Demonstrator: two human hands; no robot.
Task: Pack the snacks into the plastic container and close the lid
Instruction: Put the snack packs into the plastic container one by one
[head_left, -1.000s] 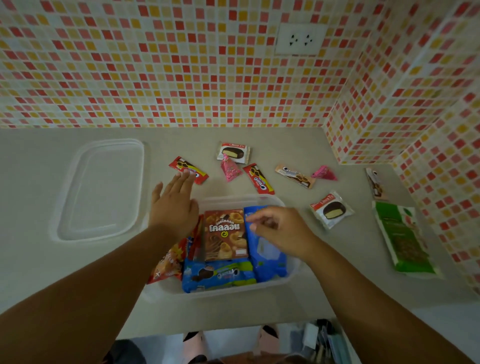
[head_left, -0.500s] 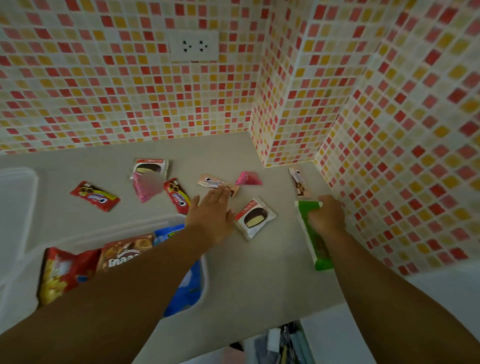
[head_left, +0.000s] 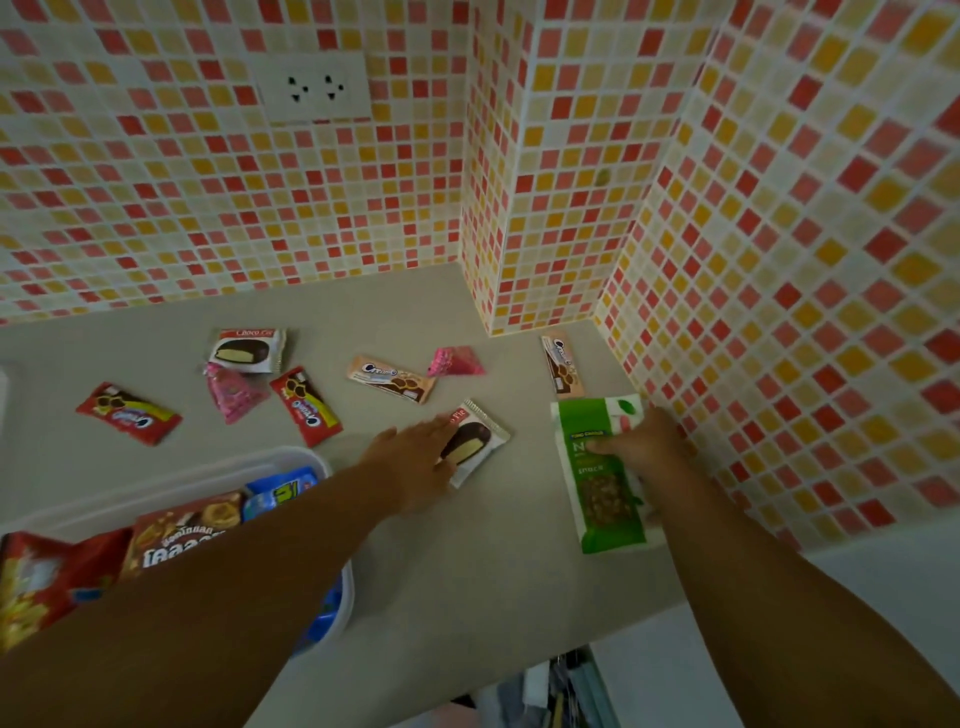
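Note:
The clear plastic container stands at the lower left with a brown snack box, a red-yellow bag and blue packs inside. My left hand lies with straight fingers on the left part of a white choco pie pack. My right hand grips the green nut bag near its top. Loose on the counter: two red cookie packs, a second choco pie, two pink packs, two beige cookie packs.
Mosaic-tiled walls close off the back and right, and a tiled column juts out behind the snacks. A wall socket sits high on the back wall. The counter's front edge runs along the bottom, with clutter below it.
The view swung right. My left hand left the container and slid onto the choco pie pack. My right hand left the blue pack and took hold of the green bag.

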